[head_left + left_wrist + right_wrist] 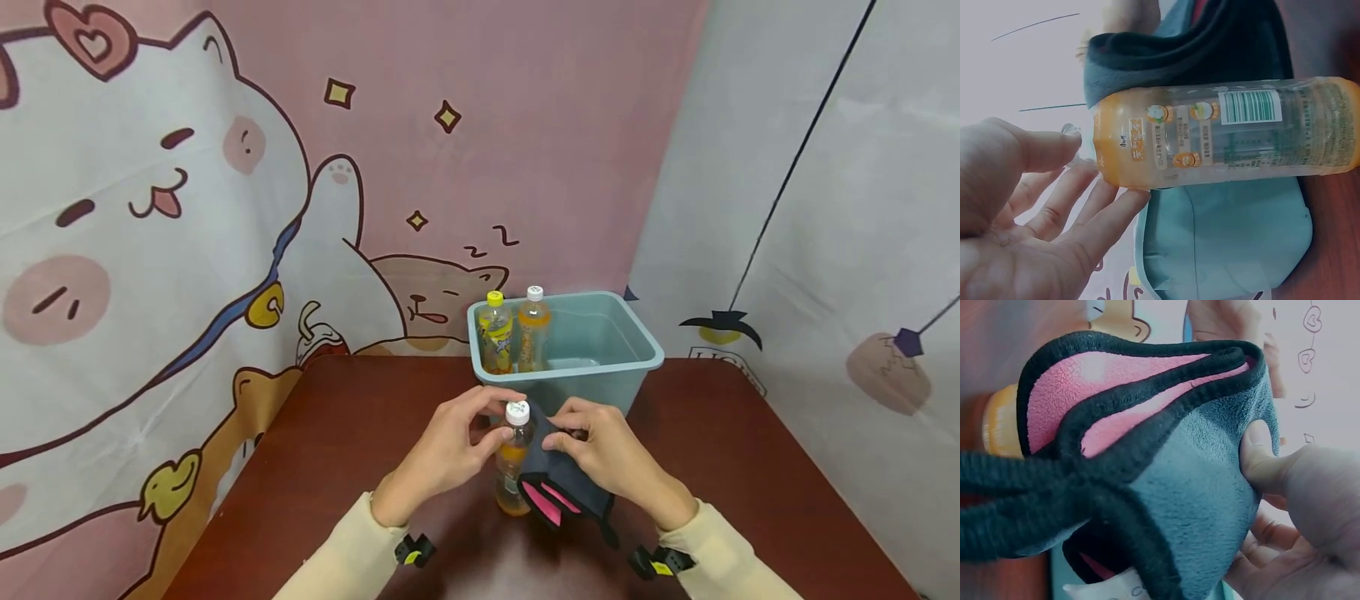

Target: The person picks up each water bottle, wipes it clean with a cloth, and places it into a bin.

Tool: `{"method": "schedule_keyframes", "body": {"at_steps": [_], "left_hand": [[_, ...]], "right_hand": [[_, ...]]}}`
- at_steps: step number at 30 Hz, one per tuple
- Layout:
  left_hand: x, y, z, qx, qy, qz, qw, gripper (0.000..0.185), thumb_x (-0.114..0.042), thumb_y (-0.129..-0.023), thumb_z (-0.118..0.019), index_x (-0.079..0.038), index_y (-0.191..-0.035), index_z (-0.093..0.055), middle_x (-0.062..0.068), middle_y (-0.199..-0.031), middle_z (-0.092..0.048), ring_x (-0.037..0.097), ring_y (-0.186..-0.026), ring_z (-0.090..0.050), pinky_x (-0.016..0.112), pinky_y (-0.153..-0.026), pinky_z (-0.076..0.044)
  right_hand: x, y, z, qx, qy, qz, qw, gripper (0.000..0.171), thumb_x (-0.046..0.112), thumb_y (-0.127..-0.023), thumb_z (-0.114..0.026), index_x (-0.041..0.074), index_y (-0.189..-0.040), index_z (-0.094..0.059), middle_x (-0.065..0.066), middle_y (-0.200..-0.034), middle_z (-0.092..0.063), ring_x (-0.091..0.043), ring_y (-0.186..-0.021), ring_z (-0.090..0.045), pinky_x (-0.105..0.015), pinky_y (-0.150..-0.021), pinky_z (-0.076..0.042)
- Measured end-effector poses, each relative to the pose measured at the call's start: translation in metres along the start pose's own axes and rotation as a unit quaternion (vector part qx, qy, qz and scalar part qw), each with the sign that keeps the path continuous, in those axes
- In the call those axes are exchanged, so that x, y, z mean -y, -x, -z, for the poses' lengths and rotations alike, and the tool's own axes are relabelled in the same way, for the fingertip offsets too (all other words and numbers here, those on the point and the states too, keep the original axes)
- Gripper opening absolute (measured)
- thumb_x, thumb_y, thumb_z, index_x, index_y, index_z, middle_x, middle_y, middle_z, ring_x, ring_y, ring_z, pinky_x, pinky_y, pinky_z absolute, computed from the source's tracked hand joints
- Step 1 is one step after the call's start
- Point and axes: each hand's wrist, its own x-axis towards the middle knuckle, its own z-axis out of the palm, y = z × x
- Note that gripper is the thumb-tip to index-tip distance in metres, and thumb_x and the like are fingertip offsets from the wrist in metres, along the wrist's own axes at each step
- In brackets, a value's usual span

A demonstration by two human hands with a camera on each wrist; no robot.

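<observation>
Two cream sleeves come in from the bottom edge of the head view, and both hands meet over a brown desk (337,433). Between them stands an upright orange drink bottle (513,467) with a white cap (517,412), close in front of a pale blue tub (600,367). On the left hand (442,458), the fingers (491,398) curl around the bottle's neck and cap, thumb against its near side; the left wrist view shows the fingertips (1116,200) lying along the bottle's shoulder. At the bottle's right side, the right hand (615,458) pinches a folded grey cloth (562,483) with a pink lining and black trim, thumb (1260,456) pressed into the grey face and the other fingers curled behind it. That cloth lies against the bottle's side, covering part of it. Inside the tub, at its left end, stand a yellow-capped bottle (496,333) and a white-capped orange bottle (533,329), side by side. Behind hangs a pink cartoon-cat backdrop (225,167).
</observation>
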Motion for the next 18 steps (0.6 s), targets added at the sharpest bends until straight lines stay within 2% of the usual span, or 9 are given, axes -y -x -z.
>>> {"method": "schedule_keyframes", "body": {"at_steps": [6, 12, 18], "left_hand": [[0.001, 0.003, -0.002, 0.005, 0.012, 0.0, 0.9999, 0.05, -0.006, -0.107, -0.085, -0.017, -0.154, -0.072, 0.0, -0.134, -0.078, 0.016, -0.117, -0.078, 0.041, -0.106, -0.071], [0.002, 0.003, 0.0, 0.004, 0.016, 0.007, 0.9998, 0.049, -0.007, -0.108, -0.085, -0.021, -0.153, -0.072, -0.002, -0.137, -0.078, 0.014, -0.118, -0.077, 0.036, -0.107, -0.07], [0.003, 0.003, 0.0, -0.001, 0.017, -0.002, 0.9999, 0.051, -0.007, -0.107, -0.085, -0.02, -0.155, -0.071, -0.001, -0.137, -0.078, 0.015, -0.117, -0.077, 0.039, -0.106, -0.071]], "right_hand": [[-0.013, 0.012, -0.008, 0.043, 0.018, -0.009, 0.999, 0.013, 0.014, -0.096, -0.094, 0.014, -0.11, -0.094, 0.011, -0.094, -0.075, 0.004, -0.077, -0.058, -0.021, -0.064, -0.053], [-0.03, 0.018, -0.024, 0.108, 0.037, -0.005, 0.993, 0.019, 0.016, -0.098, -0.092, 0.007, -0.115, -0.093, 0.005, -0.098, -0.077, 0.004, -0.082, -0.065, -0.02, -0.068, -0.058], [-0.043, 0.021, -0.039, 0.158, 0.056, -0.009, 0.986, 0.012, 0.018, -0.097, -0.093, 0.009, -0.106, -0.093, 0.007, -0.087, -0.067, 0.006, -0.072, -0.052, -0.018, -0.063, -0.05]]}}
